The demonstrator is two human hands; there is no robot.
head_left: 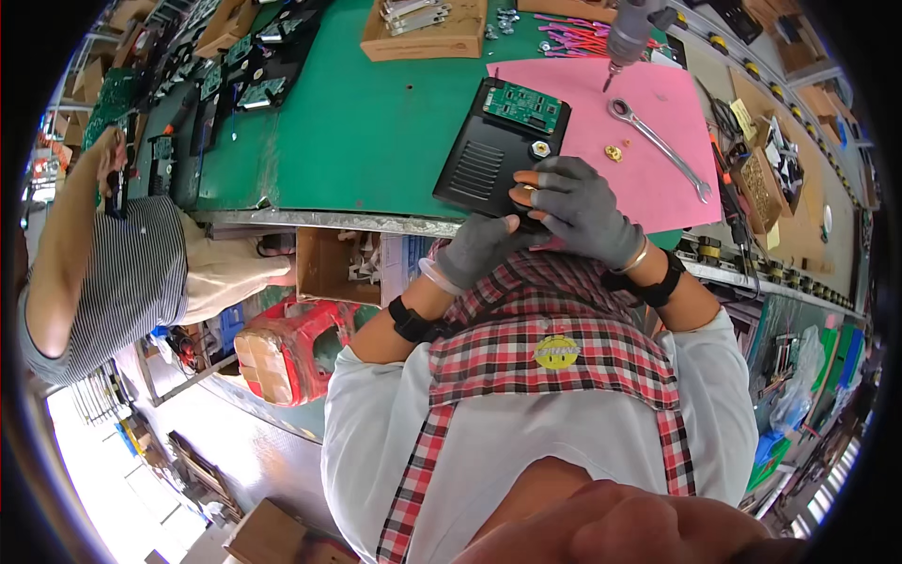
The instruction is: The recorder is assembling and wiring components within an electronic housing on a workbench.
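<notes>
A black vented panel (467,167) lies at the table edge, partly on a pink sheet (662,113). A green circuit board (522,105) is on its far end, with a silver hex nut (540,148) below it. My right hand (587,211), in a grey glove with bare fingertips, bends over the panel's near right corner. Its fingers close around a small brass-coloured part (529,188), mostly hidden. My left hand (484,246), also gloved, is closed at the panel's near edge, its thumb pointing toward the right hand. What its fingers hold is hidden.
A combination wrench (662,150) and small brass pieces (614,153) lie on the pink sheet. A power screwdriver (628,42) hangs above it. Behind are a cardboard tray (427,42) of metal parts and red-pink wires (583,36). At left, another person's arm (70,235) reaches toward more boards.
</notes>
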